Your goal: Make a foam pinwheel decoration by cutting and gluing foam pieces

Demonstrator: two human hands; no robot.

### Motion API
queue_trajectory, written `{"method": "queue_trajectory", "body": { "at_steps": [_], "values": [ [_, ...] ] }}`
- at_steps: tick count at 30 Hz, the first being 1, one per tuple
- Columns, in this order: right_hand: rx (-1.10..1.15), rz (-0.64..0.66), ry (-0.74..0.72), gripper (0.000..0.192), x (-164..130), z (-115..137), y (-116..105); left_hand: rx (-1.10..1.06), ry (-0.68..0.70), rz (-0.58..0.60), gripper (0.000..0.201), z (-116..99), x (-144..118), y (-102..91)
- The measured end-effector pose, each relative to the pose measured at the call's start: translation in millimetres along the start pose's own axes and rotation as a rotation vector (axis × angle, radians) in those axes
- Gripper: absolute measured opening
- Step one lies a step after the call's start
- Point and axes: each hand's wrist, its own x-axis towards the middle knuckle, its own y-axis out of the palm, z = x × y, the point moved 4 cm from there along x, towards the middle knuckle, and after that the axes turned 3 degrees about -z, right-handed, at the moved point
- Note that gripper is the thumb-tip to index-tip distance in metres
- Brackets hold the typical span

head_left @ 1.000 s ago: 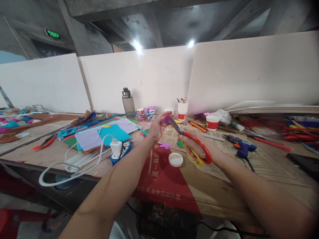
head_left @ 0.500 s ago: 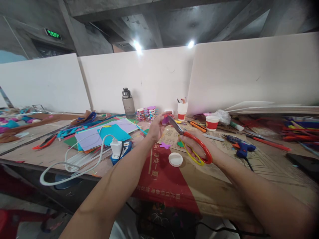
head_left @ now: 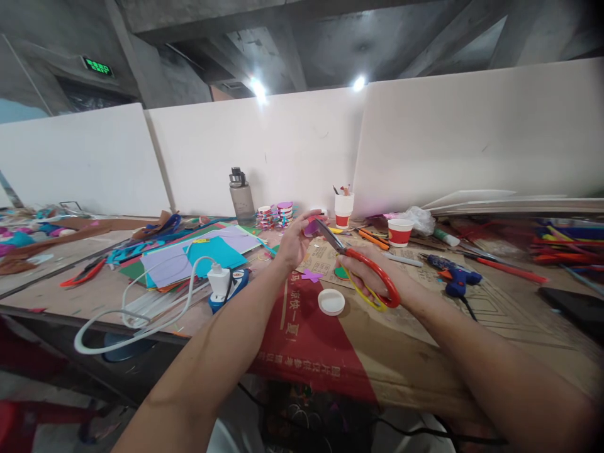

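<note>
The left hand (head_left: 292, 244) pinches a small purple piece (head_left: 310, 229) between thumb and fingers, raised above the far part of the cardboard (head_left: 372, 352). The right hand (head_left: 364, 267) has its fingers curled through the handles of the scissors (head_left: 353, 253), one red and one yellow, with the blades pointing far and left to the purple piece; at this size I cannot be sure whether they bite into it. Nearer, below the hands, a white lid (head_left: 331, 302) lies on the cardboard, with a purple paper cutout (head_left: 311, 275) just beyond it to the left. A blue glue gun (head_left: 457, 280) rests to the right, and a red and white cup (head_left: 400, 233) stands upright farther off. Coloured sheets (head_left: 165, 267) lie overlapping on the left, near a grey bottle (head_left: 242, 202).
</note>
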Motion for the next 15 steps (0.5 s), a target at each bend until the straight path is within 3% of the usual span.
{"method": "queue_trajectory", "body": {
  "at_steps": [5,10,15],
  "values": [
    [0.008,-0.017,-0.098,0.035,-1.0,6.6,-2.4,-0.036,0.031,-0.043,0.029,1.4,3.6,-5.2],
    [-0.105,0.002,-0.111,0.03,6.0,-7.0,-5.7,-0.043,-0.009,-0.155,0.037,7.6,6.8,-14.7],
    [-0.496,-0.264,-0.109,0.037,21.0,-24.1,-30.0,0.06,-0.096,-0.215,0.041,7.5,4.8,-16.8]
  ]
}}
